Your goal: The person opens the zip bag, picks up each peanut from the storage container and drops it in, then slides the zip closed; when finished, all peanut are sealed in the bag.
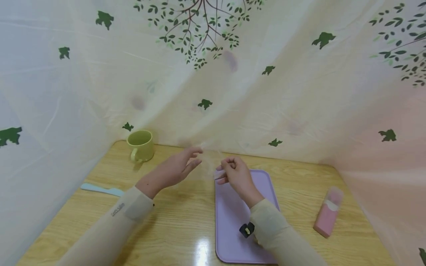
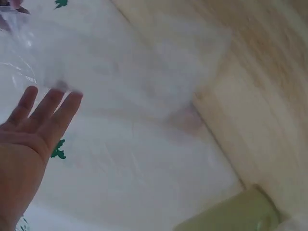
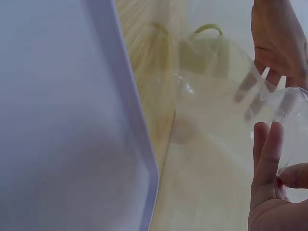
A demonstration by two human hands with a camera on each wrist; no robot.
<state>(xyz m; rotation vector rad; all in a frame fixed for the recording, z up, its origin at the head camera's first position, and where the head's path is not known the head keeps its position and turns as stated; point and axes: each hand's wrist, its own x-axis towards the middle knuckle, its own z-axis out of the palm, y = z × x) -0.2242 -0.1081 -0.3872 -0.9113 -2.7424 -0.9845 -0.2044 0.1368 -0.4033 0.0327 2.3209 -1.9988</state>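
Note:
A clear, see-through plastic bag [image 1: 209,159] hangs between the two hands above the table, its loose sheet spreading out in the left wrist view. My right hand [image 1: 237,176] pinches its edge between thumb and fingers, over the far left corner of the lilac tray [image 1: 229,225]. Facing it, my left hand [image 1: 174,167] has its fingers extended, fingertips right at the film. Seen from the right wrist, the film [image 3: 216,96] overlaps the left fingers, which show through it.
A yellow-green mug [image 1: 141,146] stands at the back left. A light blue plastic knife [image 1: 101,189] lies at the left, partly behind the left forearm. To the tray's right is a pink case with a clear cap [image 1: 327,214]. A leaf-printed curtain [image 1: 233,111] encloses the table.

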